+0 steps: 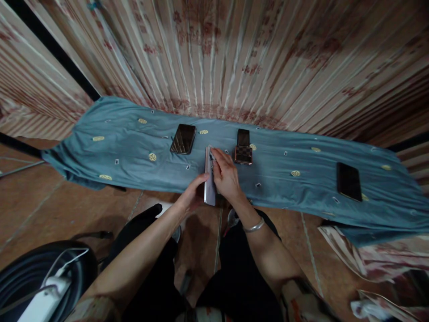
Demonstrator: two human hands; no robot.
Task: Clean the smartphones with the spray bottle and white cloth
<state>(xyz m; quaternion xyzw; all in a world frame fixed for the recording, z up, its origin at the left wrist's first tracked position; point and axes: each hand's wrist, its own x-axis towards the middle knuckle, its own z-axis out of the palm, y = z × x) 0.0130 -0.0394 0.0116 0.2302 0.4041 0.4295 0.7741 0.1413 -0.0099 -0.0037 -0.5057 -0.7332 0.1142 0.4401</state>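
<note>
In the head view my left hand (193,191) is closed around the lower left side of a pale lilac phone (209,192), which is turned nearly edge-on above the front edge of the cloth. My right hand (226,173) touches the upper part of the same phone, near its camera end, with bent fingers; what those fingertips hold, if anything, is too small to make out. Left of the hands a dark phone (183,139) lies flat. Just beyond my right hand are a small dark phone-like piece (243,137) and a checkered, copper-edged piece (243,154), touching each other.
A blue-green cloth (161,174) covers the narrow table. Another dark phone (349,181) lies toward its right end. Behind hangs a patterned curtain (214,58). On the floor at lower left are a coiled black hose (20,268) and a white power strip (47,299).
</note>
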